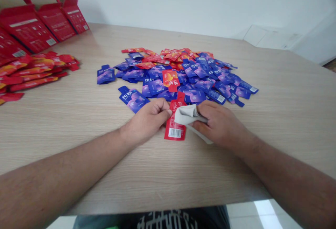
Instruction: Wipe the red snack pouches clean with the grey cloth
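My right hand [220,125] grips a crumpled grey-white cloth [188,116], which lies across a red sachet [175,129]. The sachet lies flat on the wooden table [78,145], its barcode end towards me. My left hand [148,118] is curled closed, with its fingertips at the sachet's left edge and nothing visible in them. A blue sachet [133,99] lies just beyond my left hand. Farther on spreads a heap of blue and red sachets [183,71], with one red sachet [171,80] on top.
A loose pile of red sachets [31,75] lies at the table's left side. Behind it, several open red cartons [28,28] stand near the far left corner. A white wall [183,1] rises beyond the table. My dark printed shirt [168,220] shows below the near edge.
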The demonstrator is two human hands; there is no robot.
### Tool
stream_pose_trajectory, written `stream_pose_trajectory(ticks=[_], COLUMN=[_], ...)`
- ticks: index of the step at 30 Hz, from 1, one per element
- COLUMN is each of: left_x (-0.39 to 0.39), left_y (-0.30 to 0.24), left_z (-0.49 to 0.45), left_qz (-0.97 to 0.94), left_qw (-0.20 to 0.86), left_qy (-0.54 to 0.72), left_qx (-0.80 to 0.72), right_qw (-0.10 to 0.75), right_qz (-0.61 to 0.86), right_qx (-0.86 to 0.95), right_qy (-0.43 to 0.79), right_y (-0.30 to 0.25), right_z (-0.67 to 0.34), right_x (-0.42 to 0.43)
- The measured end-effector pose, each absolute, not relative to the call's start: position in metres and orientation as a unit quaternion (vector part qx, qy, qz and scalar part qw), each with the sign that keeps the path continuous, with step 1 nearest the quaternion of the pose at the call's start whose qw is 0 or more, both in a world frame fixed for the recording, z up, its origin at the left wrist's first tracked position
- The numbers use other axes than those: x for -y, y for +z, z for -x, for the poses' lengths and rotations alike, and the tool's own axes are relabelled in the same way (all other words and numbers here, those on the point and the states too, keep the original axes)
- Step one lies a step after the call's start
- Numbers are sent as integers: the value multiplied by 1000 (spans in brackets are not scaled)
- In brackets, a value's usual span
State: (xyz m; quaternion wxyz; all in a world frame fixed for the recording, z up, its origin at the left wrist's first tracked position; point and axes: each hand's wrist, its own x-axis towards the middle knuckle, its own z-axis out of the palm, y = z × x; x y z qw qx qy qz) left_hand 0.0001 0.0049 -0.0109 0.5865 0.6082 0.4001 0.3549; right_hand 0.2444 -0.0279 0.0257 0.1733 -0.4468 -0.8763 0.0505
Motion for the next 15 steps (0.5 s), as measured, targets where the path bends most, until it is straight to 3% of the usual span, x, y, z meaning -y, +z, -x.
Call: stream_pose_trajectory(ticks=[7,15], left_x=[-3,4], left_y=[-8,6], left_z=[-3,-3], left_qz=[-611,-724], left_qw=[567,469], left_qy=[367,293], left_qx=[-413,-412], right_qw=[122,204], right_qz=[342,445], right_qx=[926,871], right_qy=[103,46], right_y=[27,25], right_z=[-235,-238], right_x=[42,41])
